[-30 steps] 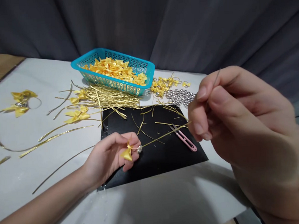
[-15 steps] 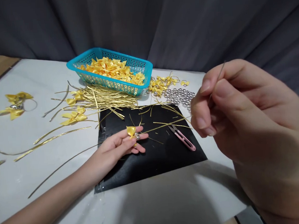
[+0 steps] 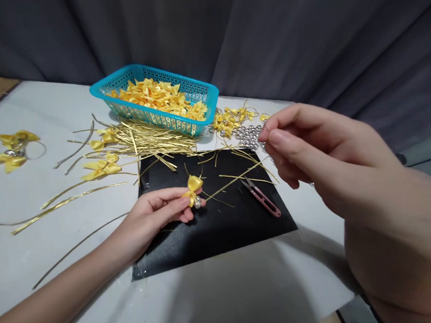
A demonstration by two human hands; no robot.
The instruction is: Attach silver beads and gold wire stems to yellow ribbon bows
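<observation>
Left hand (image 3: 156, 210) pinching a yellow bow (image 3: 194, 183), gold strand (image 3: 233, 181) slanting toward two o'clock, right hand (image 3: 334, 165) clamped on it, blue basket (image 3: 211, 99) at twelve

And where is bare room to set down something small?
The white tabletop looks bare along the near edge of the black mat, right of the left forearm. The mat's near strip also looks free. Crowded: around the teal basket, with gold twist ties, yellow bows, silver beads.
</observation>
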